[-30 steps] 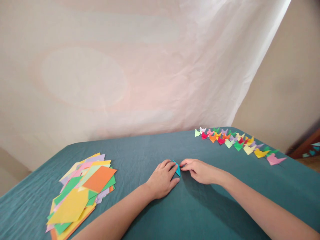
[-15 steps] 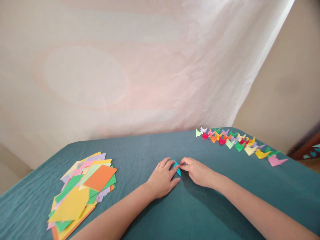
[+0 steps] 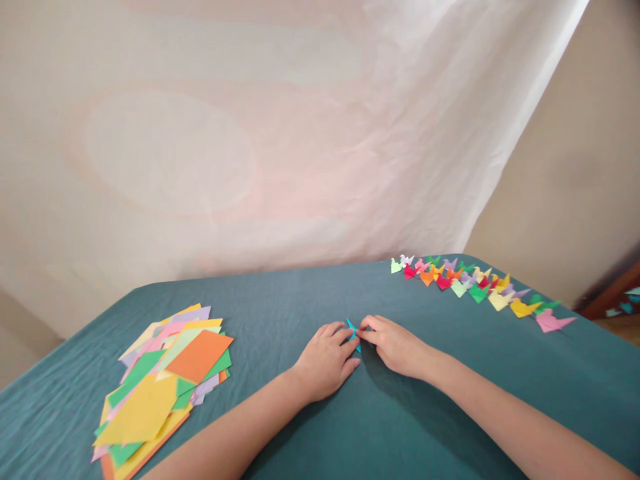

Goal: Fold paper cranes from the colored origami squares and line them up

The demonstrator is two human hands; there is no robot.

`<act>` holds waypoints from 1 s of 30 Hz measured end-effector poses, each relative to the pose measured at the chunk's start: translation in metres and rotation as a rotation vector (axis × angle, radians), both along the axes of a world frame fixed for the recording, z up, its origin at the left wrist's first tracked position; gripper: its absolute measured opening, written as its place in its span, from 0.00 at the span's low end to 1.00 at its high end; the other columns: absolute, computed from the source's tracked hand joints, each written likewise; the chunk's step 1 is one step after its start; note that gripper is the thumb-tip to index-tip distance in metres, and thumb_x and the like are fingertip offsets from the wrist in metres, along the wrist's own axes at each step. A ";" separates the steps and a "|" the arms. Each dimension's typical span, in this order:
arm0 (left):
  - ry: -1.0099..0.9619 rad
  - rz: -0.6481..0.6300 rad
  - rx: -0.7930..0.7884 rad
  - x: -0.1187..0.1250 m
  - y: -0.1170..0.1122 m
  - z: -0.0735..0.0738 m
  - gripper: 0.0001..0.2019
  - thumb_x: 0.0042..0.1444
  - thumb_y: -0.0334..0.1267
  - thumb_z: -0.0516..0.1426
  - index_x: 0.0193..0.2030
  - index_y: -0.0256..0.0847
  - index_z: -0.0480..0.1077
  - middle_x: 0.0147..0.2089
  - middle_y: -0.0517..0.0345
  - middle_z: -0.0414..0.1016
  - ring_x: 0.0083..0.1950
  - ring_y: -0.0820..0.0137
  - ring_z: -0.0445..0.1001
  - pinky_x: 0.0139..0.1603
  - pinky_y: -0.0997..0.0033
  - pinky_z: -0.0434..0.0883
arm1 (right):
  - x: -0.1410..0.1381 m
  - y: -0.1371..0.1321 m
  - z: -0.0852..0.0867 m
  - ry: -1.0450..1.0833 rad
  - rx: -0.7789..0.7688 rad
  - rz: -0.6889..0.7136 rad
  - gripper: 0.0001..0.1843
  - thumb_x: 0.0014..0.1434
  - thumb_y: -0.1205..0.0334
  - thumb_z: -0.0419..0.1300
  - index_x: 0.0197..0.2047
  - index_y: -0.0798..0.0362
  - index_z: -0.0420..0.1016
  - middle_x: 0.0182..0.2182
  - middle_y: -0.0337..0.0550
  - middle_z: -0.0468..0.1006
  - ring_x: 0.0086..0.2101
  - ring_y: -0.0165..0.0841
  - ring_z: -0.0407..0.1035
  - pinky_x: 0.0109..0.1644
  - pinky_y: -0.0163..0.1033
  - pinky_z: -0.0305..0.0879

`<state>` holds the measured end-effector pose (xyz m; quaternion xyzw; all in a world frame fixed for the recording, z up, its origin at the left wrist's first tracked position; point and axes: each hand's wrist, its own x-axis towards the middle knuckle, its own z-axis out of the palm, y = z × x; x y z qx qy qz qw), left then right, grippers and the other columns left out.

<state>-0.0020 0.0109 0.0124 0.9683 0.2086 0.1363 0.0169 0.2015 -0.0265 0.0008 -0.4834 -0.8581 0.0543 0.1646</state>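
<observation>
A small folded piece of blue paper (image 3: pixel 353 330) lies on the teal tablecloth (image 3: pixel 390 427) between my two hands. My left hand (image 3: pixel 327 360) rests palm down on the cloth, its fingertips pressing the paper's left side. My right hand (image 3: pixel 395 343) pinches the paper's right edge with thumb and forefinger. Most of the paper is hidden under the fingers.
A loose pile of coloured paper squares (image 3: pixel 160 380) lies at the left of the table. A row of several small folded paper birds (image 3: pixel 475 287) runs along the far right edge. A white sheet hangs behind the table.
My left fingers have curled in closer over the blue paper, so less of it shows. The right hand has hardly moved.
</observation>
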 end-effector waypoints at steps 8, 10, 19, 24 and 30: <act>0.020 0.012 -0.010 0.002 0.000 -0.001 0.17 0.60 0.43 0.49 0.54 0.40 0.62 0.54 0.51 0.66 0.58 0.60 0.61 0.60 0.57 0.57 | -0.003 -0.002 0.003 -0.070 0.001 -0.022 0.20 0.58 0.76 0.45 0.50 0.55 0.69 0.43 0.49 0.67 0.42 0.36 0.61 0.48 0.42 0.60; 0.013 0.014 -0.028 0.002 0.001 -0.001 0.18 0.60 0.43 0.49 0.55 0.40 0.61 0.56 0.50 0.65 0.58 0.61 0.60 0.60 0.57 0.56 | -0.004 -0.002 0.004 -0.089 0.005 -0.031 0.19 0.59 0.75 0.46 0.50 0.55 0.68 0.42 0.49 0.67 0.41 0.36 0.61 0.47 0.42 0.60; 0.033 0.064 -0.136 0.002 0.001 -0.002 0.20 0.58 0.43 0.51 0.56 0.37 0.59 0.60 0.47 0.60 0.61 0.60 0.57 0.62 0.56 0.55 | -0.005 -0.002 0.005 -0.144 0.020 -0.047 0.19 0.58 0.75 0.47 0.51 0.57 0.67 0.42 0.49 0.67 0.40 0.37 0.61 0.45 0.42 0.60; 0.007 0.069 -0.175 0.002 0.003 -0.002 0.22 0.57 0.43 0.52 0.56 0.38 0.57 0.61 0.47 0.59 0.63 0.59 0.55 0.62 0.54 0.54 | -0.007 0.001 0.003 -0.173 0.029 -0.057 0.16 0.58 0.75 0.49 0.47 0.57 0.69 0.41 0.48 0.68 0.39 0.37 0.61 0.44 0.42 0.61; -0.029 0.067 -0.221 0.003 0.014 0.002 0.21 0.56 0.44 0.52 0.55 0.37 0.58 0.60 0.47 0.60 0.63 0.59 0.54 0.63 0.54 0.54 | -0.005 0.001 0.000 -0.186 0.077 -0.058 0.16 0.57 0.75 0.49 0.48 0.57 0.68 0.41 0.48 0.68 0.38 0.36 0.61 0.43 0.42 0.60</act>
